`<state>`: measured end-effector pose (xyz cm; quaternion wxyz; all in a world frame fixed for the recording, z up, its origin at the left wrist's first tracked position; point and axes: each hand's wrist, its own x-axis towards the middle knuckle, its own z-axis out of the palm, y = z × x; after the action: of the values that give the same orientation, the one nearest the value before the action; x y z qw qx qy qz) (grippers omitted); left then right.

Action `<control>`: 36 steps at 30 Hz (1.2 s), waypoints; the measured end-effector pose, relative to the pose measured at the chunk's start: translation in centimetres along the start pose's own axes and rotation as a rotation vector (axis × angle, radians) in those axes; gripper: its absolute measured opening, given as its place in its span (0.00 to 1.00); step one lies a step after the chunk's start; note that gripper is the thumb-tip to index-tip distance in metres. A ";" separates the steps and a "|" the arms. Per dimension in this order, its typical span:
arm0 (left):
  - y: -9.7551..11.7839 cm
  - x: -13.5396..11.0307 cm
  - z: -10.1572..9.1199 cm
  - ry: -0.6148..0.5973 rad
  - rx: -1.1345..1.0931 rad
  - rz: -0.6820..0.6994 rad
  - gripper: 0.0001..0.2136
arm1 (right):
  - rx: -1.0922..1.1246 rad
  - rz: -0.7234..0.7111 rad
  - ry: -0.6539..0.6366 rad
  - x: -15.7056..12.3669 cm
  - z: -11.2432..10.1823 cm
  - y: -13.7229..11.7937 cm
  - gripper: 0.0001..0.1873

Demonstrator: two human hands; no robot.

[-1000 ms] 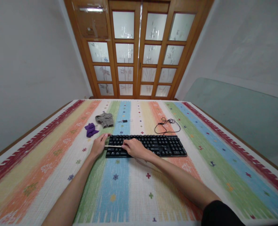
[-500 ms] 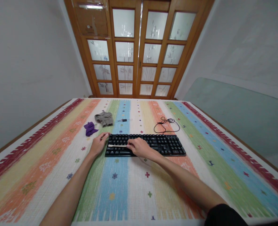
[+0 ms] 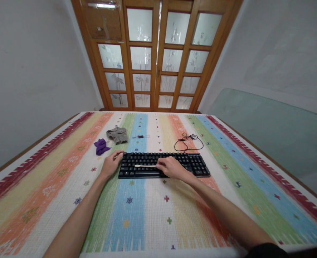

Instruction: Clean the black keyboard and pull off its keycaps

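A black keyboard (image 3: 142, 173) lies flat across the cloth before me. My right hand (image 3: 171, 167) is closed around a slim off-white toothbrush (image 3: 146, 166), held level over the keys with its head pointing left. Whether the bristles touch the keys I cannot tell. At the keyboard's upper left corner, my left hand (image 3: 112, 163) grips the edge between thumb and fingers.
Beyond my left hand lie a purple cloth (image 3: 101, 147) and a crumpled grey cloth (image 3: 117, 135). A small black-bodied tool (image 3: 140, 136) with thin wire ends sits farther right. Behind the keyboard is a loosely coiled black cable (image 3: 188, 142). A striped tablecloth (image 3: 137, 222) covers the table.
My right hand has slid to the right along the keys, carrying the toothbrush with it. My left hand stays at the keyboard's corner.
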<state>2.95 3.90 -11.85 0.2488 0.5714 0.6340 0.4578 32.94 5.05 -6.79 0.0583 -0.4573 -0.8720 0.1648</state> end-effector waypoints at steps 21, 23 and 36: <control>-0.3 0.0 0.1 -0.001 -0.004 0.004 0.24 | 0.102 -0.027 0.036 -0.5 0.1 0.6 0.12; -0.3 0.0 0.1 -0.001 -0.006 0.002 0.24 | 0.099 -0.030 0.034 -0.2 0.3 0.3 0.12; -0.1 0.0 0.0 0.000 -0.024 -0.002 0.23 | 0.023 -0.036 -0.016 2.1 1.1 -2.5 0.13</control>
<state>2.93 3.93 -11.93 0.2560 0.5679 0.6290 0.4650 29.48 5.21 -7.10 0.0594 -0.4394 -0.8786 0.1773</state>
